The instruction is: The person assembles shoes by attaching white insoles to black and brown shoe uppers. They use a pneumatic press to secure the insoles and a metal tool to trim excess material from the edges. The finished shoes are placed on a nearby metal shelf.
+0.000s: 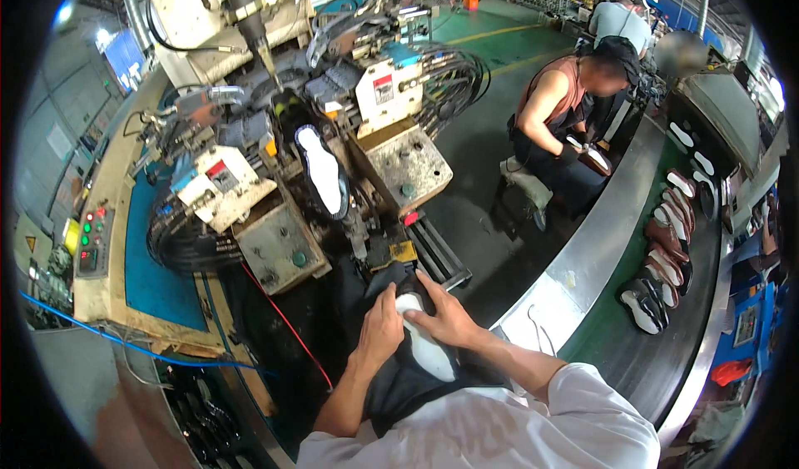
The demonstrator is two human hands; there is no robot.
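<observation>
A dark shoe upper [429,351] with a white sole side turned up lies over my lap. My left hand [381,327] grips its far end from the left, fingers curled against the edge. From the right my right hand [449,312] holds the same end, its thumb pressed on the white bottom. The underside of this shoe upper is hidden. Beyond my hands a second shoe upper [321,171], dark with a white bottom facing up, sits in the middle of a shoe machine [391,90], apart from both hands.
On my right runs a metal-edged conveyor [574,282] carrying several shoes [668,244]. A seated co-worker [556,119] holds a brown shoe [593,159]. Black shoes [204,415] stand on a lower-left rack. A red cable [287,326], blue hose [141,348] and button panel [93,240] are left.
</observation>
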